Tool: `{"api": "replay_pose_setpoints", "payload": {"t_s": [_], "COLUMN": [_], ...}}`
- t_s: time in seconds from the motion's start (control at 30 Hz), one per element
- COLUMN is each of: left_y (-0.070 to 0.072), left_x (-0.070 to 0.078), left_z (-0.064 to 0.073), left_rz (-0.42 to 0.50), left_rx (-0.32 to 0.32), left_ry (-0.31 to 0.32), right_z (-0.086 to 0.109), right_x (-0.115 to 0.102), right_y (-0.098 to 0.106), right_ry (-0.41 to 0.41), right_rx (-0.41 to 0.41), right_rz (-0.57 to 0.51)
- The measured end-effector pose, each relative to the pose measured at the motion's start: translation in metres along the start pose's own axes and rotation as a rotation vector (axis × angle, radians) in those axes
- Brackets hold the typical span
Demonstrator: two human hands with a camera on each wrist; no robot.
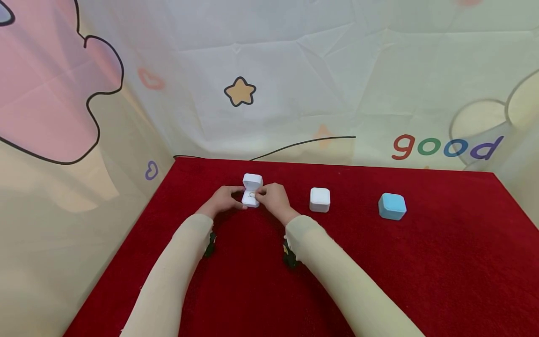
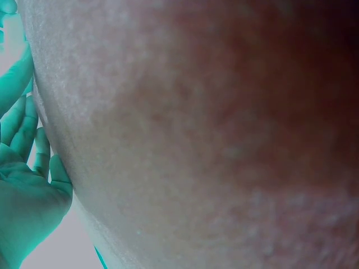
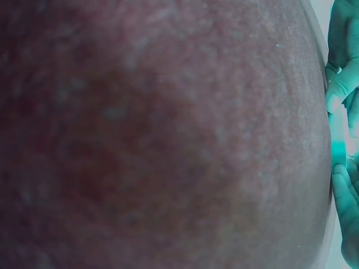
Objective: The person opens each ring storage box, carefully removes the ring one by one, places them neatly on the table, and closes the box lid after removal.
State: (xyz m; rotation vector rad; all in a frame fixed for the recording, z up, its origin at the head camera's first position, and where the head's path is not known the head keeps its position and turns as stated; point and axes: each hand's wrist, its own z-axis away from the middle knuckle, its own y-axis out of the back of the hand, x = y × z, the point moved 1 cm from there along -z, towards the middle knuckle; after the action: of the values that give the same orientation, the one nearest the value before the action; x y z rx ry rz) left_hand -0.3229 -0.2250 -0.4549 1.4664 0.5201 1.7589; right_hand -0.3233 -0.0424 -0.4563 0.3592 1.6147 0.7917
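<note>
An opened white ring box point(image 1: 252, 179) stands on the red cloth with its lid raised at the back. My left hand point(image 1: 222, 199) grips the box from its left side, with the thumb low at the front and the fingers farther back. From the right, my right hand point(image 1: 273, 199) pinches a small ring point(image 1: 251, 194) with thumb and fingertips, right at the cushion of the box. Skin blocks most of both wrist views. At the right edge of the right wrist view, part of the box point(image 3: 338, 131) shows between the two hands.
To the right of my right hand stands a closed white box point(image 1: 320, 200). Farther right is a closed light blue box point(image 1: 392, 206). Red cloth point(image 1: 244, 285) covers the table, and a printed pale curtain point(image 1: 286, 84) hangs behind its far edge.
</note>
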Motion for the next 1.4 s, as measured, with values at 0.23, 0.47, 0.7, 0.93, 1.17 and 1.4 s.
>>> {"api": "replay_pose_setpoints", "payload": {"t_s": [0.23, 0.47, 0.7, 0.93, 1.17, 1.4], "left_y": [0.0, 0.0, -0.001, -0.001, -0.001, -0.001], "left_x": [0.0, -0.001, -0.001, -0.001, 0.0, 0.0], "left_z": [-0.002, -0.001, -0.001, -0.001, 0.0, 0.0], "left_rz": [-0.016, -0.012, -0.011, -0.007, 0.01, -0.001], "left_rx": [0.001, -0.006, -0.001, -0.004, -0.01, -0.003], "left_ry": [-0.018, 0.002, 0.003, -0.001, 0.014, 0.015], "right_z": [0.001, 0.002, 0.003, 0.004, 0.003, 0.003], "right_x": [0.002, 0.003, 0.005, 0.007, 0.008, 0.008], "right_y": [0.001, 0.003, 0.004, 0.005, 0.009, 0.015], "right_ry": [-0.014, -0.023, -0.027, -0.052, -0.105, -0.132], "right_rx": [0.009, 0.012, 0.016, 0.017, 0.017, 0.022], "right_rz": [-0.024, -0.045, -0.082, -0.141, -0.216, -0.237]}}
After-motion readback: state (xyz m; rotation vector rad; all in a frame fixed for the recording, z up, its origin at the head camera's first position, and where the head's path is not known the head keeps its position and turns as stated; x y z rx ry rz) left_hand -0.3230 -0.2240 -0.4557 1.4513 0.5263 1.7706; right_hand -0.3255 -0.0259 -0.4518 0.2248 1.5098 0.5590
